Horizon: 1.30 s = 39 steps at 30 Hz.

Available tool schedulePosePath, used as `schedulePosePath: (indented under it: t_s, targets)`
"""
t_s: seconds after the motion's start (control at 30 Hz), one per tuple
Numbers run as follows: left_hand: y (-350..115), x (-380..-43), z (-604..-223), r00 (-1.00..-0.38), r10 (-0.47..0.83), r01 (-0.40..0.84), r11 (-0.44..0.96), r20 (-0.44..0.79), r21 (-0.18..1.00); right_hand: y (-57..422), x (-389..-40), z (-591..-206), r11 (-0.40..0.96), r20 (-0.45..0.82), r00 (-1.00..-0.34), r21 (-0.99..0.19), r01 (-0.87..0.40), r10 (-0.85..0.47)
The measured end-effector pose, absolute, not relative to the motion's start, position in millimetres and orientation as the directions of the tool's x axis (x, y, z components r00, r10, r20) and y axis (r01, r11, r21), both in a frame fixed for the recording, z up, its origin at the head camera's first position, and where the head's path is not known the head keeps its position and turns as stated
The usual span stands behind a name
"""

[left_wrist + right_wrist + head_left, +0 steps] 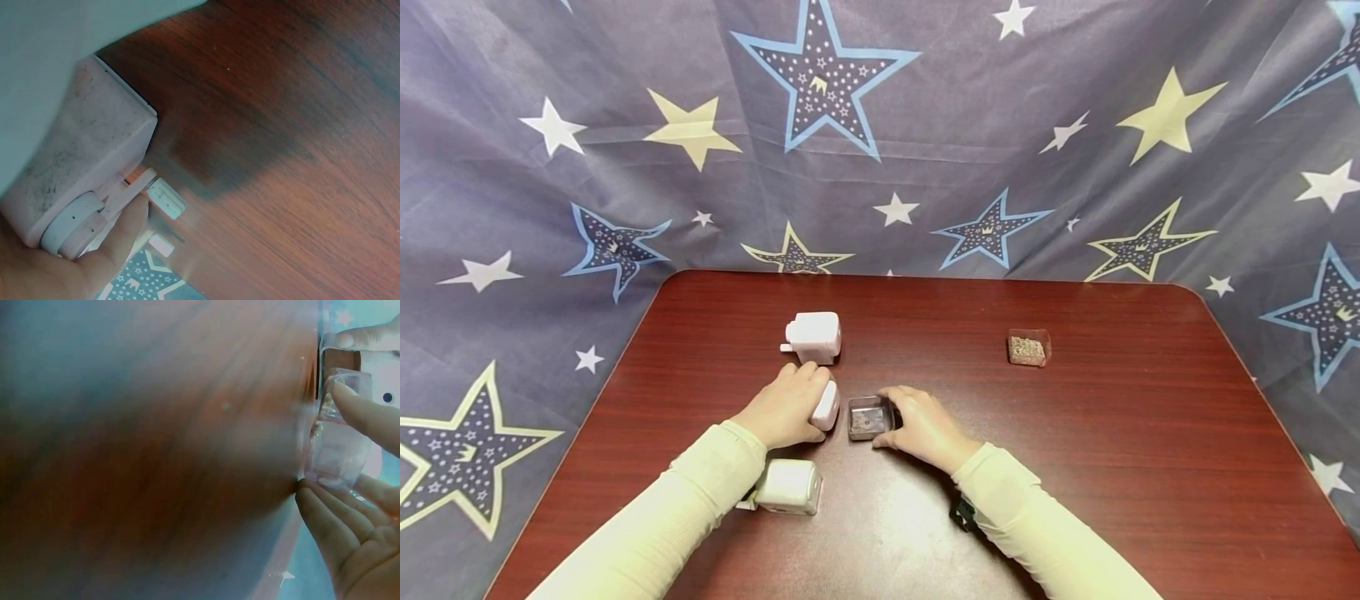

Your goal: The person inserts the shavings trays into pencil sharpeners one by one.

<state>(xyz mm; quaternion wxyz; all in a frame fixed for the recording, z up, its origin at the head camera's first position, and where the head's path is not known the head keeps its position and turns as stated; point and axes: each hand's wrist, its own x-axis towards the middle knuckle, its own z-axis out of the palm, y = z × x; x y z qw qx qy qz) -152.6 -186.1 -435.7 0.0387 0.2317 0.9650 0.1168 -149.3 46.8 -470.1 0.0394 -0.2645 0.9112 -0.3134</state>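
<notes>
My left hand (784, 408) grips a pale pink crank pencil sharpener (827, 407) lying on its side. In the left wrist view its crank handle (167, 199) sticks out past a finger. Just to the right, my right hand (928, 427) pinches a clear shavings tray (867, 417) between thumb and fingers, its open top facing up. The right wrist view shows the thumb (365, 419) on one side of the tray (340, 450) and the fingers around the other, with small bits clinging inside.
Another pink sharpener (816, 335) lies behind my left hand, and a whitish-green one (790, 486) sits in front, beside my left sleeve. Toward the back right stands a clear tray (1047, 340) holding light brown shavings. A star-patterned cloth (925, 100) hangs behind the table (1112, 467).
</notes>
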Motion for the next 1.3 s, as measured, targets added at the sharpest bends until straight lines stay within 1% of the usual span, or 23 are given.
schedulePosePath:
  t_s: [0.43, 0.63, 1.3]
  targets:
    - [-185.2, -152.3, -433.9, -0.893, 0.448, 0.427, 0.87, -0.036, 0.245, 38.3, -150.1, -469.4, 0.648, 0.123, -0.847, -0.591, -0.481, -0.517]
    - [-185.3, -152.9, -433.6, -0.894, 0.446, 0.424, 0.872, -0.044, 0.245, 35.8, -151.8, -468.1, 0.647, 0.106, -0.847, -0.599, -0.472, -0.521]
    - [-186.0, -153.0, -434.3, -0.889, 0.456, 0.435, 0.866, -0.035, 0.247, 31.7, -151.8, -468.8, 0.684, 0.102, -0.847, -0.543, -0.487, -0.522]
